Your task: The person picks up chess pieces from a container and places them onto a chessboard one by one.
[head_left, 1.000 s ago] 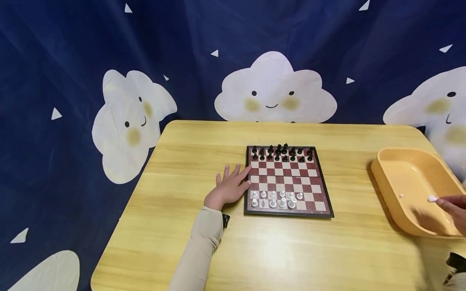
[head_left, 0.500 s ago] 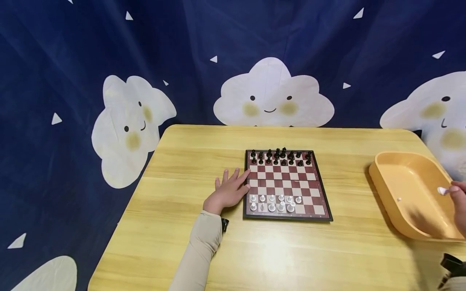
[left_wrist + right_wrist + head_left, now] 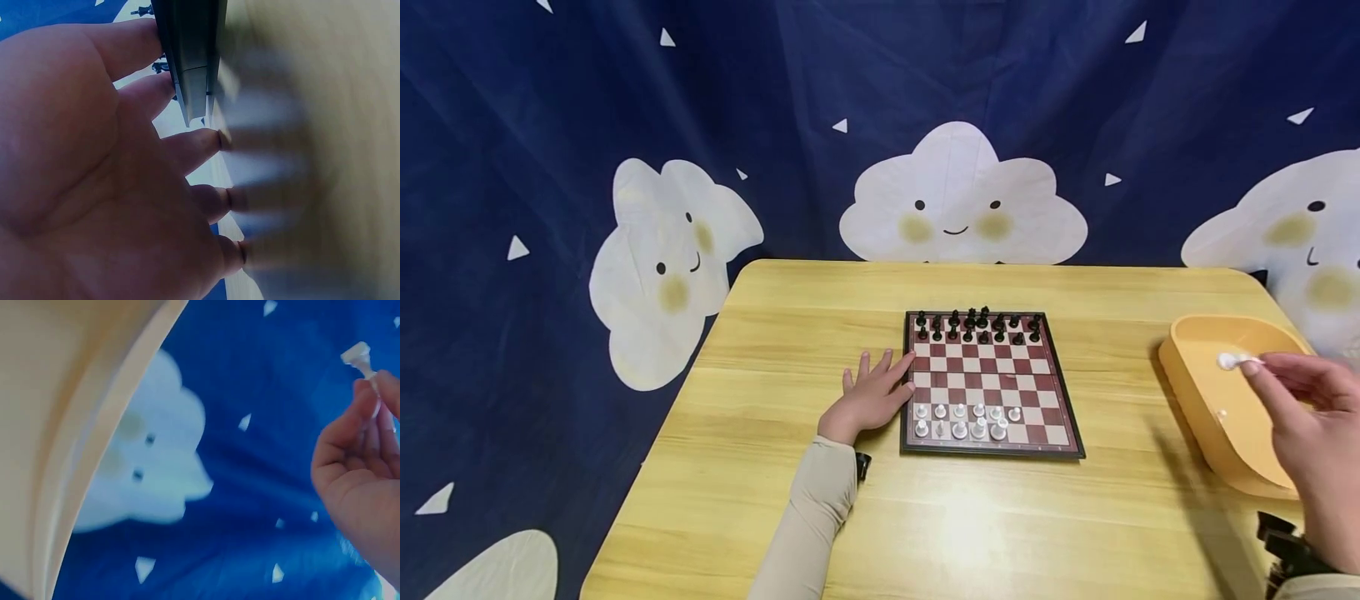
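Observation:
A folding chessboard (image 3: 981, 362) lies on the table with black pieces (image 3: 983, 336) in two rows at the far side. White pieces (image 3: 978, 427) stand in two partly filled rows on the near side. My left hand (image 3: 868, 404) spreads its fingers beside the board, thumb and index finger touching its left edge (image 3: 190, 69). The other fingertips rest on the table in the left wrist view. Over the orange bin, my right hand (image 3: 1311, 433) pinches a white chess piece (image 3: 1227, 361) between thumb and fingers, its wide end sticking out (image 3: 357, 355).
The orange bin (image 3: 1187, 408) stands at the table's right side, and one small white piece (image 3: 1222, 414) lies in it. A wooden table (image 3: 775, 358) carries everything. Behind it hangs a dark blue curtain (image 3: 790, 100) with cloud prints.
My right hand has lifted the white chess piece and come left, from deeper in the bin to above its left part. The left hand stays at the board's edge.

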The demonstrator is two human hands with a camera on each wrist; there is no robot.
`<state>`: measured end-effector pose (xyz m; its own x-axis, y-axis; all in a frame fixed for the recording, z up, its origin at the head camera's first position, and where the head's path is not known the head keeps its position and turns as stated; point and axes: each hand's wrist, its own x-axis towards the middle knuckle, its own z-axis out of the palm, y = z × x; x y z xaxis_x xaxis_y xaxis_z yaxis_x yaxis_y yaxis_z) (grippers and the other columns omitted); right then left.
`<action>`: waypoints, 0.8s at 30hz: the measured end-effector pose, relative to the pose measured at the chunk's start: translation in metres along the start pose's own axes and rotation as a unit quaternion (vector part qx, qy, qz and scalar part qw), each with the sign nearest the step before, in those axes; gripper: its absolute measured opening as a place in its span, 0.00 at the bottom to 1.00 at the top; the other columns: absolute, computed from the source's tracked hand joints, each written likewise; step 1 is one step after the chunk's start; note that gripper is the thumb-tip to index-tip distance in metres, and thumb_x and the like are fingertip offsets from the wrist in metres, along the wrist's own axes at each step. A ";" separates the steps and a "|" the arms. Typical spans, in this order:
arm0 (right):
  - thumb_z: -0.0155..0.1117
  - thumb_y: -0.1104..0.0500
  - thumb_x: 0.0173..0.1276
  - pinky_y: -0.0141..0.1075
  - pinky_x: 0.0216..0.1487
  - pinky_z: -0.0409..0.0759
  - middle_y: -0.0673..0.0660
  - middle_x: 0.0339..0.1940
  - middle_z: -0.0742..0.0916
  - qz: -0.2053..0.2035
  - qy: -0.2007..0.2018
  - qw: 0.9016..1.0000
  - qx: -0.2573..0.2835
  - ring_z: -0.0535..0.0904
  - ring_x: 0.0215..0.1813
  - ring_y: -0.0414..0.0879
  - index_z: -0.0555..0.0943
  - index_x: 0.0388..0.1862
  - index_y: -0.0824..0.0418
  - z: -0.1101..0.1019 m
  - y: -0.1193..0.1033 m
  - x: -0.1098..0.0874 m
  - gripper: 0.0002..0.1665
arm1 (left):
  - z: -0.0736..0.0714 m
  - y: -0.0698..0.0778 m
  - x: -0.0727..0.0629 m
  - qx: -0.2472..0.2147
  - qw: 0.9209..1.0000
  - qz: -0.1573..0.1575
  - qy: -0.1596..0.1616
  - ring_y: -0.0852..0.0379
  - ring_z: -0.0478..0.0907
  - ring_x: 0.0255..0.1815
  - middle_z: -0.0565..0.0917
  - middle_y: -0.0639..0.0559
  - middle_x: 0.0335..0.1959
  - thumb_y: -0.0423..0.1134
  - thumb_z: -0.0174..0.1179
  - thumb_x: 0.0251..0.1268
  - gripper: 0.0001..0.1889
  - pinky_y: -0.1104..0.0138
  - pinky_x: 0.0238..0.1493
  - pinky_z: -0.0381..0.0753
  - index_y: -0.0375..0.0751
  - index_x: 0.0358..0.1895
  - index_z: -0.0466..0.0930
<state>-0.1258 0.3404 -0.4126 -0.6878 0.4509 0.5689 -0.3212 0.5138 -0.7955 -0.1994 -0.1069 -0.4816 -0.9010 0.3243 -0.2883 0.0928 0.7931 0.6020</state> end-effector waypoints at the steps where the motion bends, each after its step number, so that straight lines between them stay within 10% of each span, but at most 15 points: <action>1: 0.69 0.75 0.65 0.16 0.41 0.73 0.31 0.34 0.86 -0.009 -0.009 1.000 -0.005 0.78 0.32 0.25 0.90 0.38 0.63 0.004 -0.005 -0.003 0.10 | 0.000 0.000 0.000 -0.001 1.000 0.000 0.000 0.35 0.26 0.84 0.45 0.45 0.86 0.55 0.41 0.84 0.31 0.36 0.76 0.25 0.61 0.85 0.51; 6: 0.74 0.76 0.61 0.16 0.34 0.71 0.32 0.34 0.88 -0.057 -0.048 0.997 0.005 0.80 0.31 0.26 0.86 0.41 0.81 0.028 -0.023 -0.016 0.10 | 0.000 0.001 -0.001 0.002 1.000 -0.003 0.001 0.36 0.26 0.84 0.45 0.45 0.86 0.56 0.41 0.84 0.31 0.37 0.77 0.24 0.62 0.85 0.51; 24: 0.70 0.83 0.58 0.19 0.38 0.74 0.44 0.36 0.90 -0.137 -0.102 0.978 0.115 0.82 0.35 0.32 0.84 0.41 0.84 0.069 -0.060 -0.040 0.11 | 0.000 0.001 -0.002 0.010 1.000 0.002 0.003 0.35 0.27 0.84 0.46 0.45 0.86 0.56 0.40 0.84 0.31 0.35 0.76 0.26 0.62 0.85 0.51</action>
<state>-0.1240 0.2408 -0.4024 -0.6636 0.1516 0.7326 -0.6341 0.4057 -0.6583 -0.1975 -0.1068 -0.4798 -0.9031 0.3245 -0.2813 0.1048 0.8017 0.5884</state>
